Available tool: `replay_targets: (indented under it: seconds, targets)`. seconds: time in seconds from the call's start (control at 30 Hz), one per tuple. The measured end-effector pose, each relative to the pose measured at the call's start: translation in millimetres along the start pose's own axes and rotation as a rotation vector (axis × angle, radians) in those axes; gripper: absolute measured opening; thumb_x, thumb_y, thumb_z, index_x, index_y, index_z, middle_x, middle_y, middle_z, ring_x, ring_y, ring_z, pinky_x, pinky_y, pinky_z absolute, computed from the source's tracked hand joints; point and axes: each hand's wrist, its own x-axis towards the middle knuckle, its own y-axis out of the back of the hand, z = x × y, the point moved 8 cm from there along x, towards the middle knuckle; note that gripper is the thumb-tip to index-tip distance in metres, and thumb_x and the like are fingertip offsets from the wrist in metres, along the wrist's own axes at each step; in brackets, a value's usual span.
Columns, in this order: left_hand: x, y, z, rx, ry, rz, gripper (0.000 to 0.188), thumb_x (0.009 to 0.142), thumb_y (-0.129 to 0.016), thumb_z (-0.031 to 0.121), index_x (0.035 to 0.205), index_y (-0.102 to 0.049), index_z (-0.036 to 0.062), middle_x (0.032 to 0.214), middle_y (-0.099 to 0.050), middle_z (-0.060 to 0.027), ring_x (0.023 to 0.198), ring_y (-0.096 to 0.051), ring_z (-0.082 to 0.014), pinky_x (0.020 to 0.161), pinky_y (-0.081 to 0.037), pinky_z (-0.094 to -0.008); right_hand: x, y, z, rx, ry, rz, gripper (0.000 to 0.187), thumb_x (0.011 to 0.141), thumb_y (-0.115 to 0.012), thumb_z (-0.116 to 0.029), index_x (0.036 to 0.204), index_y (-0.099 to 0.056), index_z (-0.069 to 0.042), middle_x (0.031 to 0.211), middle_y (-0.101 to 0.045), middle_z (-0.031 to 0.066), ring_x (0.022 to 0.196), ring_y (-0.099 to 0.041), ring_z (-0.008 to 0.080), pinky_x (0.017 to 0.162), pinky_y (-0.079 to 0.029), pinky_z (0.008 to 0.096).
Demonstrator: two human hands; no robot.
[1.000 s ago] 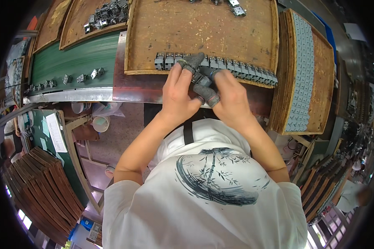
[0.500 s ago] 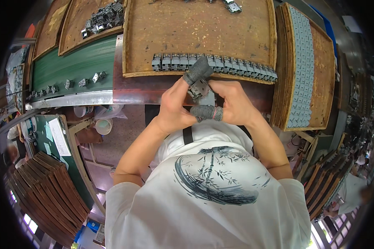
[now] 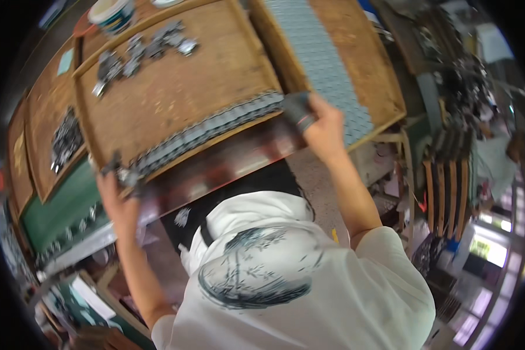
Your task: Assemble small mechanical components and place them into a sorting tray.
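My left hand [image 3: 119, 201] is at the near left corner of a wooden tray [image 3: 213, 70], a grey cover on one finger. Its fingers close on a small metal part [image 3: 128, 176], beside the left end of a row of grey parts [image 3: 207, 131]. That row runs along the tray's near edge. My right hand [image 3: 324, 128] is at the row's right end, by the gap to a second wooden tray [image 3: 379, 87]. A dark grey cover shows on one of its digits. Motion blur hides whether the right hand holds anything.
Grey pieces [image 3: 318, 55] lie in a band in the right tray. Loose metal parts [image 3: 157, 44] lie at the back of the middle tray. A white bucket [image 3: 112, 14] stands behind it. More metal parts [image 3: 67, 140] are in a left tray, above a green surface [image 3: 61, 219].
My hands, together around a metal and grey part before, are now far apart, left and right. The whole view has turned, so the trays now slant.
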Motion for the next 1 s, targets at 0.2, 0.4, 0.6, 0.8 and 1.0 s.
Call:
replay_targets:
  seconds: [0.2, 0.4, 0.6, 0.8, 1.0]
  targets:
    - [26, 19, -106, -0.113, 0.243, -0.271, 0.053, 0.082, -0.047, -0.008, 0.132, -0.059, 0.0041, 0.098, -0.063, -0.0017, 0.076, -0.055, -0.0097, 0.065, -0.043, -0.0214, 25, 171, 200, -1.044, -0.045, 0.399, 0.041, 0.088, -0.054, -0.035, 0.107, -0.070, -0.003, 0.098, -0.069, 0.0244, 0.092, -0.065, 0.0431, 0.082, -0.049, 0.0527]
    - [47, -29, -88, -0.061, 0.133, -0.619, 0.048, 0.074, -0.054, -0.005, 0.122, -0.060, -0.0024, 0.104, -0.062, -0.0104, 0.095, -0.059, -0.0205, 0.085, -0.048, -0.0309, 21, 194, 230, -0.392, -0.258, 0.053, 0.036, 0.093, -0.053, -0.019, 0.117, -0.064, 0.006, 0.099, -0.069, 0.0132, 0.092, -0.060, 0.0167, 0.085, -0.047, 0.0310]
    - [29, -12, -67, -0.005, 0.096, -0.489, 0.053, 0.074, -0.061, 0.006, 0.126, -0.059, -0.0011, 0.120, -0.058, -0.0216, 0.113, -0.056, -0.0363, 0.096, -0.045, -0.0370, 31, 235, 307, -0.077, -0.426, 0.104, 0.029, 0.094, -0.057, -0.013, 0.121, -0.062, -0.002, 0.105, -0.065, 0.0036, 0.090, -0.060, 0.0159, 0.077, -0.049, 0.0291]
    - [6, 110, -125, 0.693, 0.534, 0.191, 0.034, 0.084, -0.061, 0.028, 0.113, -0.066, 0.0116, 0.092, -0.072, -0.0154, 0.086, -0.068, -0.0406, 0.075, -0.052, -0.0509, 36, 173, 174, 0.192, -0.250, 0.276, 0.038, 0.096, -0.062, -0.020, 0.128, -0.055, -0.002, 0.101, -0.065, 0.0067, 0.073, -0.058, 0.0156, 0.060, -0.047, 0.0262]
    - [-29, 99, -189, 0.577, 0.864, 0.077, 0.035, 0.079, -0.063, 0.023, 0.109, -0.064, 0.0052, 0.097, -0.070, -0.0225, 0.091, -0.067, -0.0381, 0.079, -0.052, -0.0444, 58, 38, 91, 0.682, -0.173, -0.067, 0.042, 0.099, -0.058, -0.015, 0.137, -0.049, 0.002, 0.121, -0.062, 0.0120, 0.099, -0.064, 0.0204, 0.077, -0.056, 0.0320]
